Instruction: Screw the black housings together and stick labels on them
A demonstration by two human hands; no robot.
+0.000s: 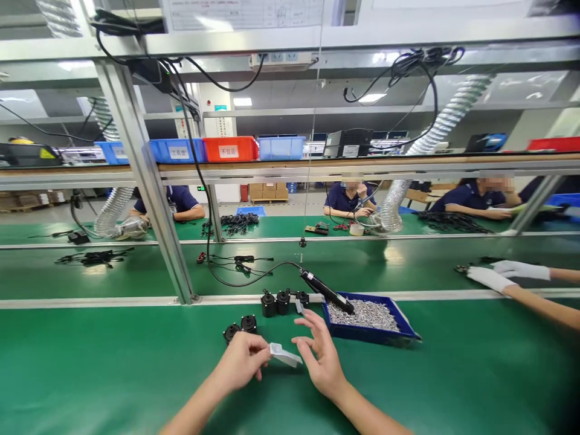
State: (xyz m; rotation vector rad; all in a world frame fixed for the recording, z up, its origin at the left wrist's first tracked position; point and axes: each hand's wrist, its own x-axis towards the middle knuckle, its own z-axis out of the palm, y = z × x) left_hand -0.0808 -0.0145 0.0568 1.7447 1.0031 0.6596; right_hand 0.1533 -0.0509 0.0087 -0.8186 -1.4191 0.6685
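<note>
Between the thumb and fingers of my left hand (244,359) is one end of a small whitish translucent strip (285,356), perhaps plastic or a small bag. Its free end points toward my right hand (321,356), whose fingers are apart and hold nothing. Just beyond my left hand stand two black cylindrical parts (248,324). Farther back, several more black cylinders (268,304) sit in a row, with a small pale piece (299,307) at the right one. Right of them, a blue tray (376,333) holds many small silvery screws (365,315), and a black electric screwdriver (327,292) rests on these.
A metal post (145,163) rises at the left from the rail behind the green bench (90,362). The screwdriver's cord (235,284) loops across the belt. At the right are a co-worker's white-gloved hands (493,279). Other people sit across the line.
</note>
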